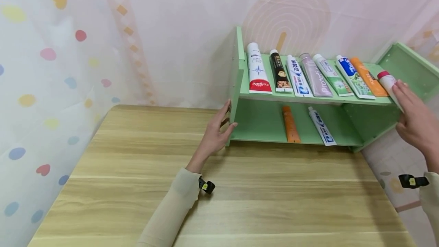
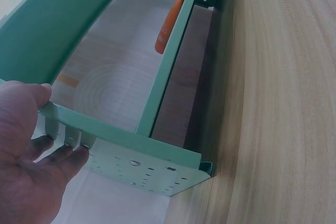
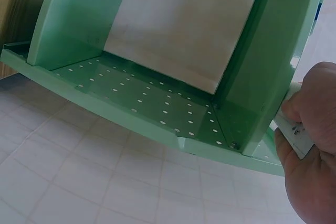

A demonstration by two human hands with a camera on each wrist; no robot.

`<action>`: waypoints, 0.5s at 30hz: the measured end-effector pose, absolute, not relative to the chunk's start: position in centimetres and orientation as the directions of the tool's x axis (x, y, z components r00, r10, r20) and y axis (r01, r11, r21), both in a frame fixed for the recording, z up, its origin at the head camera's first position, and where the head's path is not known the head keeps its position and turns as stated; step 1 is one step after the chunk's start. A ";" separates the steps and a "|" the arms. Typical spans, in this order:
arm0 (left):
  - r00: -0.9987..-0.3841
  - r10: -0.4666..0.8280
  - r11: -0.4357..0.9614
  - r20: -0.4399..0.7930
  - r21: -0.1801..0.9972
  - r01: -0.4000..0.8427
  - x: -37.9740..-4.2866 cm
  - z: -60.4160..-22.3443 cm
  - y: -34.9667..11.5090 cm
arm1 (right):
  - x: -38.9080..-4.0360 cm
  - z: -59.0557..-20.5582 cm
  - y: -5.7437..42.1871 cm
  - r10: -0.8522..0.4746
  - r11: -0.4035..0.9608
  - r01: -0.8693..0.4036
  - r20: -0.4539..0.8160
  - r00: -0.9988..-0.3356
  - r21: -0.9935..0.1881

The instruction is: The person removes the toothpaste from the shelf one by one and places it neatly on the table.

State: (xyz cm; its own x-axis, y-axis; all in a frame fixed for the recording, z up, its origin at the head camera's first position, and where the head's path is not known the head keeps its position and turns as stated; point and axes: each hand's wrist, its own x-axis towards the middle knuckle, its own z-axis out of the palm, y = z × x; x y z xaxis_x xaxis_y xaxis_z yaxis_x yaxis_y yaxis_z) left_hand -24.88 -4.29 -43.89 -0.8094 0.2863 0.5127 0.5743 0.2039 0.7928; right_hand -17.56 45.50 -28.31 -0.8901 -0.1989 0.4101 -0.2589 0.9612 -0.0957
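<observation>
A green two-tier shelf (image 1: 264,139) stands at the back of the table, toothpaste tubes lying on both tiers. My left hand (image 1: 217,134) holds its left side panel (image 2: 131,145); the thumb is at the front edge and the fingers lie along the outer face. At the top tier's right end, my right hand (image 1: 416,115) pinches a white tube with a pinkish-red cap (image 1: 387,81). Its flat end (image 3: 295,132) shows between thumb and fingers in the right wrist view. Just left of it lies an orange tube (image 1: 368,76), beside a blue, white and green one (image 1: 354,75).
More tubes line the top tier, from a red-and-white Colgate tube (image 1: 258,69) at the left to a white-and-green one (image 1: 332,74). Below lie an orange tube (image 1: 290,125) and a white-and-blue tube (image 1: 321,127). The wooden table (image 1: 219,193) extends in front; patterned cloth (image 1: 178,41) hangs behind.
</observation>
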 end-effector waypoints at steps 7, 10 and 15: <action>-0.812 0.280 0.206 0.512 0.794 0.572 -24.8 -43.8 -4.2 | -17.0 -28.8 45.4 -0.169 0.968 -0.235 0.452 -0.876 -0.094; -0.812 0.280 0.209 0.512 0.793 0.572 -24.9 -43.8 -4.2 | -16.9 -28.9 45.5 -0.172 0.962 -0.253 0.496 -0.851 -0.100; -0.808 0.281 0.212 0.517 0.788 0.578 -25.0 -44.0 -4.1 | -16.4 -29.2 45.5 -0.153 0.953 -0.268 0.543 -0.826 -0.138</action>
State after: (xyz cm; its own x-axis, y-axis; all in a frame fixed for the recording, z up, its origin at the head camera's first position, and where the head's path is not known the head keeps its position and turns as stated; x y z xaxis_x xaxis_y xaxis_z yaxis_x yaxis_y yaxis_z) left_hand -25.00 -4.15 -43.96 -0.8082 0.2814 0.5173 0.5781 0.2117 0.7880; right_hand -16.40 45.50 -29.20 -0.8258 -0.1534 0.5427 -0.2680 0.9535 -0.1382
